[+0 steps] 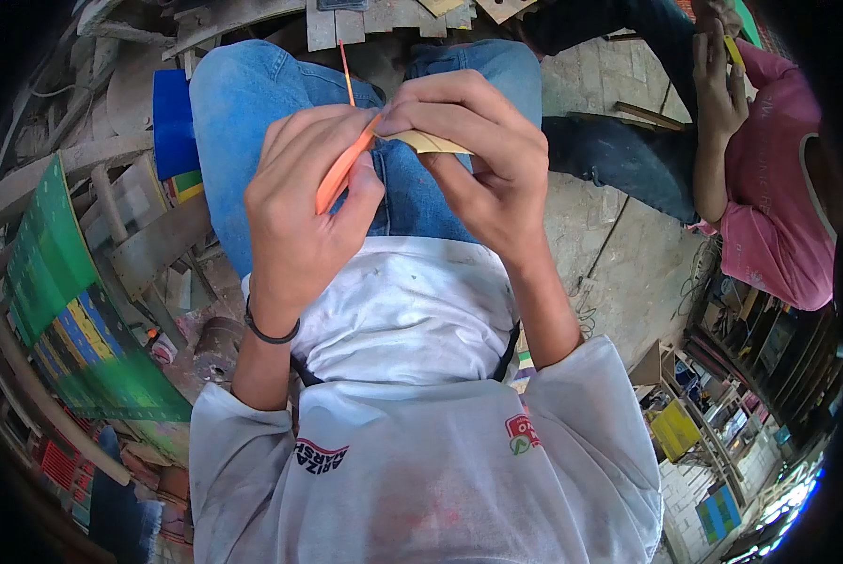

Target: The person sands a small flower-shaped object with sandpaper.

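Note:
My left hand (313,183), a dark band at its wrist, is closed around a flat orange piece (346,167) in front of my lap. A thin orange strip (348,70) sticks out beyond its fingers. My right hand (478,141) pinches a folded cream-coloured sheet (426,142), the fingers bent over it. The sheet's left end meets the upper end of the orange piece, where the fingertips of both hands come close together. Both hands are raised over my jeans (252,94), and my fingers partly hide both pieces.
On the right sits another person in a pink shirt (769,188), holding a small yellow piece (732,52). Wooden boards (374,21) lie ahead of my knees. A blue panel (175,122) stands by my left leg, with green sheets (59,254) farther left.

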